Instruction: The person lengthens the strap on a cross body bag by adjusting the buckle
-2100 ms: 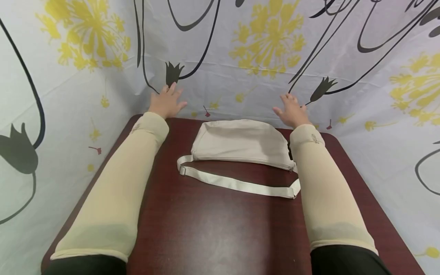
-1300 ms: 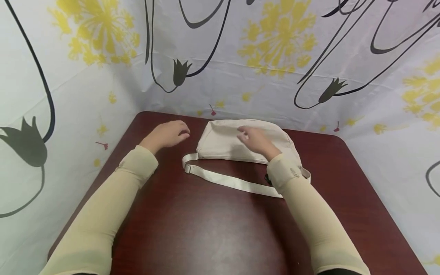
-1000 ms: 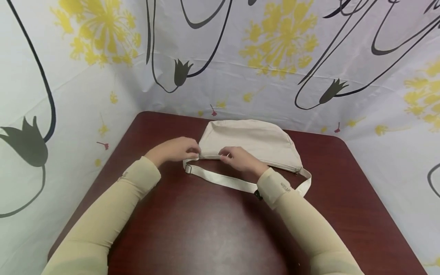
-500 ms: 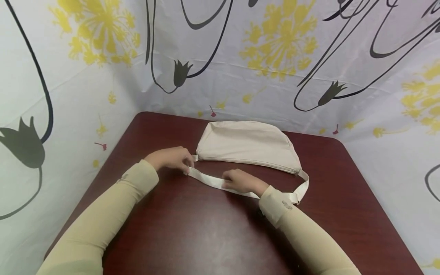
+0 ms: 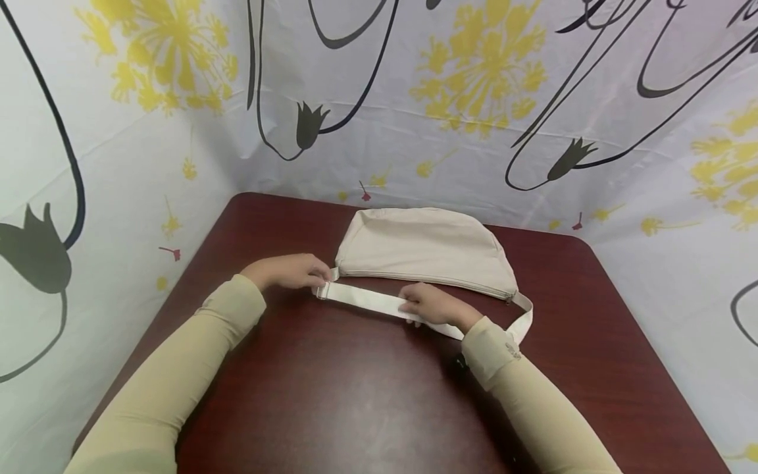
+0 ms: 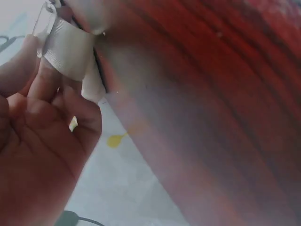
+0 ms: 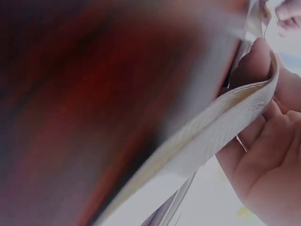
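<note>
A cream shoulder bag (image 5: 423, 245) lies flat at the far side of the table, its zipped edge toward me. Its webbing strap (image 5: 364, 298) loops out in front. At the strap's left end, my left hand (image 5: 287, 270) pinches the webbing beside a metal buckle (image 5: 322, 290); the left wrist view shows this buckle (image 6: 45, 29) next to the thumb. My right hand (image 5: 435, 304) grips the strap further along, near its middle. In the right wrist view the strap (image 7: 207, 132) passes between the thumb and fingers of the right hand (image 7: 273, 155).
The dark red-brown table (image 5: 331, 395) has rounded far corners. White cloth (image 5: 379, 85) printed with yellow flowers and dark stems hangs behind and along both sides. A small black object (image 5: 460, 361) shows under the right wrist.
Both hands came down from above the far edge to the strap and took hold of it. Lately the right hand shifted slightly right along the strap, which now stretches straighter between the hands.
</note>
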Motion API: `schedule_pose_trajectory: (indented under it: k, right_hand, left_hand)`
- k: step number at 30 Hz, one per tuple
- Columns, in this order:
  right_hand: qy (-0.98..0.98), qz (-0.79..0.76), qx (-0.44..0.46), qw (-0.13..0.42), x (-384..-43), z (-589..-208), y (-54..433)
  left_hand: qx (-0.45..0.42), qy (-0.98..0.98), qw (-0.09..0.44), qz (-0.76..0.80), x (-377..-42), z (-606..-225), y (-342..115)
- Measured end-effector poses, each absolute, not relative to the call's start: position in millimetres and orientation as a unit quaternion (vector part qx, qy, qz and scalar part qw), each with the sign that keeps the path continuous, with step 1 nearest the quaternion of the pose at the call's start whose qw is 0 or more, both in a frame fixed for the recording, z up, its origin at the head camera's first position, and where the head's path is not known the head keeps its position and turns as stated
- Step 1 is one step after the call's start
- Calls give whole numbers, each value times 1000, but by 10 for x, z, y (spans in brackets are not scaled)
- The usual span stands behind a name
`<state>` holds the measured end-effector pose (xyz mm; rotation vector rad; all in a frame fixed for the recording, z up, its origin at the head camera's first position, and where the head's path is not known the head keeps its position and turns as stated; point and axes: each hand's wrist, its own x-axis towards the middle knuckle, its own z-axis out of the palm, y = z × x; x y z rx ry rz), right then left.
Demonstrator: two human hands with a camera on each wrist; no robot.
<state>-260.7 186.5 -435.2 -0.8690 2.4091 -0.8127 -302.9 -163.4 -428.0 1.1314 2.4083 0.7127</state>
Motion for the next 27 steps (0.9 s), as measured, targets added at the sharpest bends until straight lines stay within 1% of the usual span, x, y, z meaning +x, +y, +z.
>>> schedule_pose_trajectory:
  k: [10, 16, 24, 27]
  right_hand:
    - [867, -353, -277, 218, -2719, -4260, 2125]
    - [868, -386, -234, 209, -2770, -4244, 2256]
    - [808, -520, -158, 225, -2817, -4237, 2442]
    - [792, -549, -137, 228, -2825, -4217, 2513]
  left_hand:
    - [373, 844, 201, 330, -3073, -4291, -1660]
    - [352, 843, 179, 366, -3066, -4327, -1648]
    - [316, 827, 166, 434, -3070, -4332, -1545]
    - [301, 825, 162, 451, -3083, -4317, -1509]
